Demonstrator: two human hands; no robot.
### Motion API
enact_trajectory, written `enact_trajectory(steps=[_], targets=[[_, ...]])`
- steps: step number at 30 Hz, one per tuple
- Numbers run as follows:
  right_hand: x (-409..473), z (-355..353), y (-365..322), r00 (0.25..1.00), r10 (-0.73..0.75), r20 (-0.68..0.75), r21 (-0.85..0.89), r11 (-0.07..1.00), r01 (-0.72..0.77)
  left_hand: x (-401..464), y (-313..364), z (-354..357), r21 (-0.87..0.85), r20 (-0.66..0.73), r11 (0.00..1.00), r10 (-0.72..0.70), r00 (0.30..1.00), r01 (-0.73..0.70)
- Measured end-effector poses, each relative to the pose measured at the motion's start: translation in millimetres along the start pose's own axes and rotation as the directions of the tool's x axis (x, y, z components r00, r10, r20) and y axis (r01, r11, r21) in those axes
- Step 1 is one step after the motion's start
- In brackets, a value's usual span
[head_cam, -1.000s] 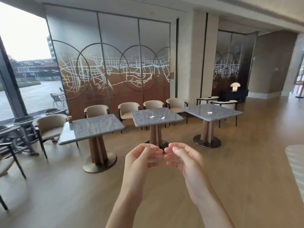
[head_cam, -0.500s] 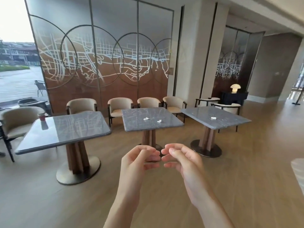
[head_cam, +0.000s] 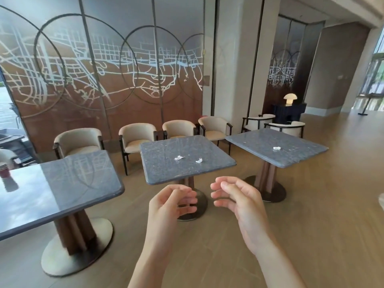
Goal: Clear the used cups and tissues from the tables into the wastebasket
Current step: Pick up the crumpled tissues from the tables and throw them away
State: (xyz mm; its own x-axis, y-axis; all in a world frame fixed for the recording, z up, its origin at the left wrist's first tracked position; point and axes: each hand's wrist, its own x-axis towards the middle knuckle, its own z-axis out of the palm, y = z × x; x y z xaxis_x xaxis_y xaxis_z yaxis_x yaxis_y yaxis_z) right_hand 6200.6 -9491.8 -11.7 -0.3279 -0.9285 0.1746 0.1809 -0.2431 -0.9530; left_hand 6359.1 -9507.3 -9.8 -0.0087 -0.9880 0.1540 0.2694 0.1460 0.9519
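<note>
Two crumpled white tissues (head_cam: 179,157) (head_cam: 198,160) lie on the middle grey table (head_cam: 166,173). A third tissue (head_cam: 276,148) lies on the right table (head_cam: 259,144). A red paper cup (head_cam: 4,171) stands at the far left edge of the left table (head_cam: 68,183). My left hand (head_cam: 169,204) and my right hand (head_cam: 241,201) hover in front of me, short of the middle table, fingers loosely curled, holding nothing. No wastebasket is in view.
Several beige armchairs (head_cam: 137,138) line the patterned wall behind the tables. Two more chairs (head_cam: 286,126) and a dark cabinet with a lamp (head_cam: 290,99) stand at the back right. Wooden floor stretches to the right. Round table bases (head_cam: 76,252) sit on the floor.
The view has come closer to the tables and shifted right. My hands, fingertips nearly touching before, have drawn apart.
</note>
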Motion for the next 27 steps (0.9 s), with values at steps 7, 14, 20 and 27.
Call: enact_trajectory(steps=[7, 14, 20, 27], targets=[[168.8, 34.5, 74.6, 0.998, 0.064, 0.001, 0.05, 0.997, -0.064, 169.2, -45.1, -4.9, 0.067, -0.035, 0.998, 0.011, 0.999, -0.009], [339.9, 77.3, 107.0, 0.993, 0.102, 0.053, 0.068, 0.992, -0.105, 343.8, -61.5, 7.7, 0.159, -0.046, 0.987, 0.045, 0.998, -0.037], [453.7, 94.1, 153.0, 0.989, 0.13, 0.07, 0.003, 0.991, -0.131, 467.1, -105.8, 12.4, 0.135, -0.045, 0.991, -0.012, 0.999, 0.018], [608.1, 110.7, 246.2, 0.971, 0.24, -0.013, -0.027, 0.97, -0.24, 639.8, -200.0, 8.7, 0.109, 0.012, 0.976, -0.19, 0.982, 0.188]])
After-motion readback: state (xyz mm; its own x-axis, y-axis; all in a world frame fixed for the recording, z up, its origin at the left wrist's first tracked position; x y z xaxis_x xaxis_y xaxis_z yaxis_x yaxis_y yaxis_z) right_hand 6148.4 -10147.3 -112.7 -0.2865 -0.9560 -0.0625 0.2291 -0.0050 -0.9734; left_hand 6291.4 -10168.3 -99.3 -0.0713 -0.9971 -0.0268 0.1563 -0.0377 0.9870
